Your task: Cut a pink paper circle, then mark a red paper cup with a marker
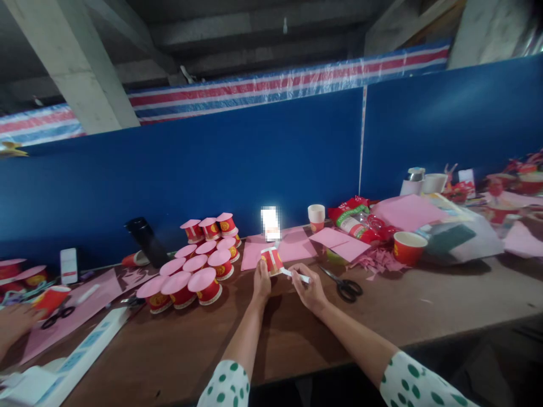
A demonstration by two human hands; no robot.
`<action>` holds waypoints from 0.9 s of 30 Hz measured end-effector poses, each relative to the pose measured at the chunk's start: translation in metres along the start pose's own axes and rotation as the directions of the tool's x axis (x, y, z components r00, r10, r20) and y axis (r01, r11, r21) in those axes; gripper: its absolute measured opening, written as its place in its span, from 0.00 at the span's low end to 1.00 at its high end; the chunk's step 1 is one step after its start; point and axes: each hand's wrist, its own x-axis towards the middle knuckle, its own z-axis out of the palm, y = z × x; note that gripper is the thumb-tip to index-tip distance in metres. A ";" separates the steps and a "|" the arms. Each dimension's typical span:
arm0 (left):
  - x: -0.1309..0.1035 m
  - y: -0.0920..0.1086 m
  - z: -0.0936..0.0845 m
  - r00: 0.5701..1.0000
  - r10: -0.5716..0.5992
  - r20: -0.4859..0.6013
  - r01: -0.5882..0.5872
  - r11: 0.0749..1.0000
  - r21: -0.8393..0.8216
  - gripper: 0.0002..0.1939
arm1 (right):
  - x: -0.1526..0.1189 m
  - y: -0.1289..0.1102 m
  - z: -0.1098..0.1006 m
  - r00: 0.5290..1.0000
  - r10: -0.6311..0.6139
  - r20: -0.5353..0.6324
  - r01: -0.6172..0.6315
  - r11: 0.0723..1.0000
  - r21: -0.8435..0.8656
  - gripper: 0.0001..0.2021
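Observation:
My left hand [263, 284] is wrapped round a red paper cup [272, 260] with a white band on its side, held tilted above the table. In my right hand [310, 289] is a white pen-shaped tube [300, 276], its tip at the cup's lower edge. I cannot make out what the tube contains. To the left of my hands stand several red cups [207, 287] turned over, topped with pink paper discs [204, 278]. Black-handled scissors [345, 286] lie just right of my right hand. Behind the cup, pink paper sheets [299, 243] lie flat.
A black bottle [146, 240] leans at the back left. A white power strip [91, 350] runs along the left, near another person's hand [17, 325]. Rightward are stacked cups [316, 217], an orange-red cup [409, 249], pink scraps [377, 260] and a plastic bag [466, 240]. A blue partition [233, 169] stands behind.

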 end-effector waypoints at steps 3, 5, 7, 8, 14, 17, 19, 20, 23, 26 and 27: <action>-0.001 0.001 0.000 1.000 0.016 0.007 -0.016 1.000 0.004 0.25 | 0.000 0.001 0.001 1.000 -0.001 -0.001 0.001 1.000 0.012 0.11; -0.001 0.002 0.000 1.000 0.018 0.014 -0.018 1.000 0.011 0.25 | 0.000 0.001 0.002 1.000 -0.001 -0.015 0.001 1.000 0.021 0.11; -0.001 0.002 -0.001 1.000 0.020 0.016 -0.020 1.000 0.020 0.25 | 0.000 0.001 0.002 1.000 -0.003 -0.023 0.004 1.000 0.029 0.11; -0.001 0.001 -0.001 1.000 0.022 0.018 -0.022 0.999 0.023 0.25 | 0.000 0.001 0.002 1.000 -0.007 -0.022 0.008 1.000 0.030 0.11; 0.001 -0.003 -0.001 1.000 0.018 0.019 -0.018 1.000 0.025 0.26 | 0.001 0.000 0.001 1.000 -0.023 -0.010 0.023 1.000 -0.008 0.10; 0.001 -0.004 -0.001 0.999 0.029 0.014 -0.029 0.999 0.040 0.26 | 0.001 0.000 0.001 1.000 -0.016 -0.015 0.016 1.000 0.001 0.10; 0.002 -0.004 -0.001 0.999 0.041 0.004 -0.042 0.998 0.053 0.25 | 0.001 0.000 0.001 1.000 -0.018 -0.020 0.018 1.000 0.012 0.09; 0.002 -0.003 -0.001 0.999 0.045 0.004 -0.045 0.997 0.057 0.25 | 0.001 -0.001 0.001 1.000 -0.020 -0.023 0.020 1.000 0.016 0.09; 0.002 -0.001 -0.001 0.999 0.037 0.013 -0.038 0.997 0.060 0.26 | 0.001 -0.001 0.001 0.999 -0.028 -0.026 0.028 1.000 0.011 0.09; 0.000 0.001 -0.001 1.000 0.025 0.011 -0.025 0.998 0.055 0.25 | 0.000 -0.001 0.001 0.999 -0.035 -0.018 0.035 0.999 -0.001 0.09; 0.000 0.001 -0.001 1.000 0.024 0.010 -0.024 0.998 0.054 0.25 | 0.000 -0.001 0.001 0.999 -0.035 -0.017 0.035 0.999 -0.004 0.10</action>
